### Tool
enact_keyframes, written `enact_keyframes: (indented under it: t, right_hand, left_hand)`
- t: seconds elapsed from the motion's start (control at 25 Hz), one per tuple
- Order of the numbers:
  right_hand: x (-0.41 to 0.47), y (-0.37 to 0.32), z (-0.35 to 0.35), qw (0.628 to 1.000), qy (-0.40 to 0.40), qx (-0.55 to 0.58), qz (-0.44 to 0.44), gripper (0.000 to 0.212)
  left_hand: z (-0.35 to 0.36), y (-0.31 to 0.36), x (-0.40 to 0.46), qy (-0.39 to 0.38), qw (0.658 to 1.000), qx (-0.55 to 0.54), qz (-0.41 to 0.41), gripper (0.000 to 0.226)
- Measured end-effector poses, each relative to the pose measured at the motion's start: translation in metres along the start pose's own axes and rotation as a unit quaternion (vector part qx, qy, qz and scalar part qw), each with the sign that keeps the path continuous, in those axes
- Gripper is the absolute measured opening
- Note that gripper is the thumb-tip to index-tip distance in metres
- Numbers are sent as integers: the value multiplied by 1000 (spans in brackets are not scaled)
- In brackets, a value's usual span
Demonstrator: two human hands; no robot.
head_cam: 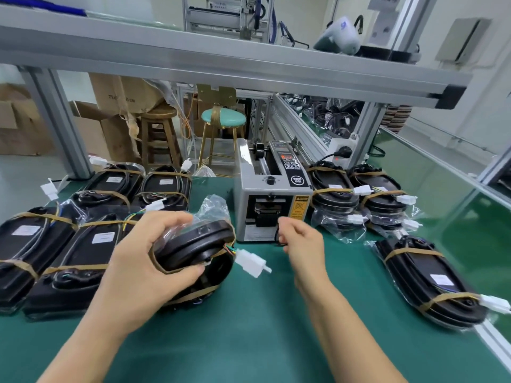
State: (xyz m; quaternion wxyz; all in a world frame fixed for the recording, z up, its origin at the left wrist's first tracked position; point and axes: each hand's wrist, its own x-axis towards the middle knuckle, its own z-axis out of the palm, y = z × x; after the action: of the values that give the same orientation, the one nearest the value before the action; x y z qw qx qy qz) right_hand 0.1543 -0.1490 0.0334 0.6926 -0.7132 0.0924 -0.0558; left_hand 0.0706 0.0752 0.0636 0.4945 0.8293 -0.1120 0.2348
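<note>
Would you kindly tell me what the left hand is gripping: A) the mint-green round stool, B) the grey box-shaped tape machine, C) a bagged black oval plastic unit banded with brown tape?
C: the left hand curls its fingers and thumb round the bagged black oval plastic unit, whose white plastic connector sticks out beside it.

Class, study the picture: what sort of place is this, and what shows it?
Probably a factory packing line: identical taped black units lie in rows on a green bench mat, an automatic tape dispenser stands mid-bench, and the left hand grips a bagged unit.
</note>
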Motion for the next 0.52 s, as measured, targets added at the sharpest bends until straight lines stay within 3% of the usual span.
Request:
enact_keyframes:
  t: [0.08,0.16,0.24,0.32,0.36,0.44,0.52]
  right_hand:
    - [6,-6,7,999,33,0,-13,15]
    - [3,-13,11,999,-18,-16,-41,27]
    - [-8,-8,10,981,-172,-48,-74,50]
    - [-23,-5,12,928,-353,-87,-74,92]
    - [-30,-6,13,908,-407,-81,-64,108]
    - [-38,-13,15,888,-453,-26,-68,108]
    - [-45,-24,19,889,-445,42,-101,88]
  left_hand:
    - [3,2,0,-1,1000,-3,6,57]
    - [6,0,-2,-2,1000,-27,0,58]
    - [5,0,-5,-6,996,-83,-15,60]
    - [1,-1,-5,-19,991,-131,-6,60]
    - [-2,-1,-4,-32,988,-153,5,60]
    - [-8,-2,-1,-55,977,-208,4,62]
    - [-13,0,2,-76,965,-251,-15,63]
